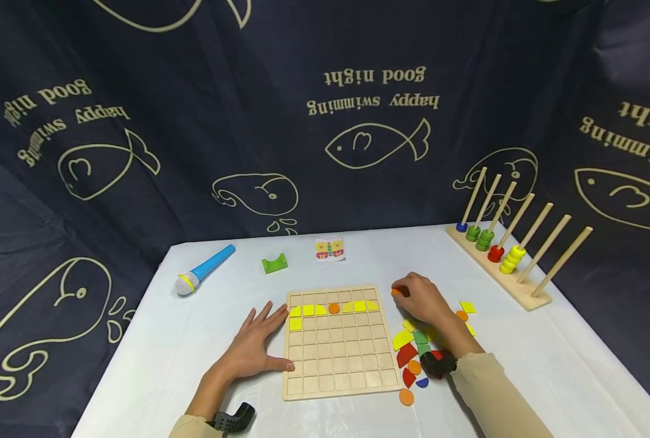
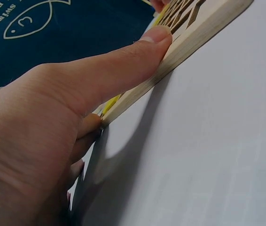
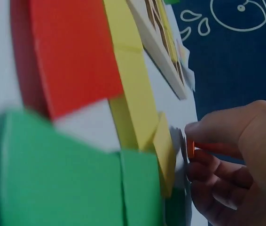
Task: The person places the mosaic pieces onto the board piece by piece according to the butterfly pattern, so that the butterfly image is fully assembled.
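Observation:
A wooden grid board (image 1: 335, 365) lies flat on the white table, with yellow pieces and one orange disc (image 1: 334, 308) set in its second row and a yellow square (image 1: 295, 324) below at the left. My left hand (image 1: 256, 347) rests against the board's left edge, fingers spread and straight, the thumb touching the rim, as the left wrist view also shows. Just beyond the board's upper right corner, my right hand (image 1: 420, 298) pinches an orange disc (image 3: 190, 148) between thumb and fingers, above the table. Loose coloured pieces lie under and beside the right forearm.
Right of the board spread red (image 1: 406, 355), green (image 1: 422, 344), yellow and orange pieces. A bead rack with upright pegs (image 1: 500, 267) stands at the right. Behind the board lie a butterfly pattern card (image 1: 330, 250), a green curved block (image 1: 275, 263) and a toy microphone (image 1: 204, 269).

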### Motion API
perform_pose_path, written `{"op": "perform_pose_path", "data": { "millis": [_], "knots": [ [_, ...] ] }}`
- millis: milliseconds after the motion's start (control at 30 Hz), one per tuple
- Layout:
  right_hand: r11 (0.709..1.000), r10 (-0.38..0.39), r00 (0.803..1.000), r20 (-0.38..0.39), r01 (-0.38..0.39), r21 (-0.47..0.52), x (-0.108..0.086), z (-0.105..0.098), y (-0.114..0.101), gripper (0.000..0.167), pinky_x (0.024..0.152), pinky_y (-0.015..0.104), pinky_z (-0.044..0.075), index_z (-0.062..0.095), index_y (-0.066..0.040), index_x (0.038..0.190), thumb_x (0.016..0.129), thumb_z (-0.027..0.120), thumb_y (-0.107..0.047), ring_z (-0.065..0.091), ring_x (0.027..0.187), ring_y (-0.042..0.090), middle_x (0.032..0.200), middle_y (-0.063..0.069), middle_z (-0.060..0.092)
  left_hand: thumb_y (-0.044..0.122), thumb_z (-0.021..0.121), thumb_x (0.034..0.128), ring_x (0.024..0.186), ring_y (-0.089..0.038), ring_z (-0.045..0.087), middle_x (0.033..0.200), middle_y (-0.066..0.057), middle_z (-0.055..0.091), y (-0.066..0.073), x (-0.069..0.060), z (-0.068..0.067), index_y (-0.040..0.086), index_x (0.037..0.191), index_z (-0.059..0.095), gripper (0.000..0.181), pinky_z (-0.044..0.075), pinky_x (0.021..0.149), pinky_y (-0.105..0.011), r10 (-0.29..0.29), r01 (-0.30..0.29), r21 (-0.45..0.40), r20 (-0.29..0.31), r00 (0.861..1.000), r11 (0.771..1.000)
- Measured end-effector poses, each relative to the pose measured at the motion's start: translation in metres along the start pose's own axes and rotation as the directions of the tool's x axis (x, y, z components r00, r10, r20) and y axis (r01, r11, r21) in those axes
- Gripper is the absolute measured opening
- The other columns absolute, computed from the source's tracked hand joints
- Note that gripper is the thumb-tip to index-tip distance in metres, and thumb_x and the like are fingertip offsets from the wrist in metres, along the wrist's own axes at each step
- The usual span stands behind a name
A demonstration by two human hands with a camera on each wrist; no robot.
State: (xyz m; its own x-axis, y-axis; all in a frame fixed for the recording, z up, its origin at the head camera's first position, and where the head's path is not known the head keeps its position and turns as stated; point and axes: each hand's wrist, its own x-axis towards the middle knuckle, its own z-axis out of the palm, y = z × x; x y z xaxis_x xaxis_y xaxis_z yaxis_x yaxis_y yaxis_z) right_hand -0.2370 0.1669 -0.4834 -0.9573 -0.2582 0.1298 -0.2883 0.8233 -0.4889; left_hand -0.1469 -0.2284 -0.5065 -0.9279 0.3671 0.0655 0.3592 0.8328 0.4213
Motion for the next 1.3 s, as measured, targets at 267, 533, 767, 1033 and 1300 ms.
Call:
{"op": "perform_pose_path", "data": {
  "millis": [267,533,767,1033,1300],
  "knots": [
    [0.997,-0.071,0.997,0.024,0.071,0.018,0.001,0.008,-0.020,0.025,0.073,0.033,0.047,0.074,-0.011,0.105,0.083,0.075,-0.024,0.051,0.077,0.014,0.090,-0.003,0.060,0.082,0.069,0.0539,0.145,-0.024,0.011,0.154,0.007,0.030,0.000,0.000,0.000,0.015,0.149,0.037,0.120,0.003,0.116,-0.050,0.002,-0.002,-0.008,-0.006,1.000,1.000],
    [0.983,-0.176,0.984,0.029,0.175,0.049,0.003,0.018,-0.038,0.023,0.069,0.028,0.047,0.075,-0.012,0.103,0.084,0.074,-0.025,0.050,0.074,0.010,0.088,-0.007,0.059,0.082,0.069,0.0531,0.145,-0.023,0.011,0.154,0.008,0.029,-0.001,0.002,0.000,0.015,0.149,0.038,0.121,0.003,0.116,-0.049,0.005,-0.005,-0.007,-0.010,1.000,1.000],
    [0.957,-0.280,0.958,0.056,0.275,0.088,0.003,0.022,-0.056,0.022,0.073,0.031,0.050,0.074,-0.010,0.105,0.087,0.072,-0.022,0.053,0.080,0.009,0.093,-0.006,0.060,0.082,0.069,0.0534,0.145,-0.022,0.010,0.154,0.010,0.028,0.000,0.003,0.000,0.017,0.150,0.037,0.121,0.002,0.116,-0.048,-0.011,0.011,-0.006,-0.001,1.000,1.000],
    [0.936,-0.347,0.935,0.078,0.340,0.087,0.001,0.032,-0.072,0.021,0.072,0.029,0.050,0.074,-0.012,0.107,0.088,0.071,-0.021,0.054,0.081,0.009,0.095,-0.004,0.062,0.081,0.069,0.0544,0.145,-0.024,0.011,0.154,0.007,0.030,0.002,0.002,-0.002,0.015,0.149,0.038,0.120,0.003,0.115,-0.051,0.001,-0.001,-0.018,0.004,1.000,1.000],
    [0.914,-0.404,0.906,0.128,0.397,0.078,-0.001,0.046,-0.097,0.024,0.069,0.026,0.047,0.073,-0.013,0.110,0.089,0.071,-0.024,0.051,0.077,0.008,0.096,-0.005,0.061,0.082,0.068,0.0538,0.145,-0.024,0.010,0.154,0.008,0.029,0.001,0.001,-0.002,0.016,0.149,0.037,0.120,0.002,0.115,-0.050,-0.009,0.009,-0.013,0.011,1.000,1.000]
  ]
}}
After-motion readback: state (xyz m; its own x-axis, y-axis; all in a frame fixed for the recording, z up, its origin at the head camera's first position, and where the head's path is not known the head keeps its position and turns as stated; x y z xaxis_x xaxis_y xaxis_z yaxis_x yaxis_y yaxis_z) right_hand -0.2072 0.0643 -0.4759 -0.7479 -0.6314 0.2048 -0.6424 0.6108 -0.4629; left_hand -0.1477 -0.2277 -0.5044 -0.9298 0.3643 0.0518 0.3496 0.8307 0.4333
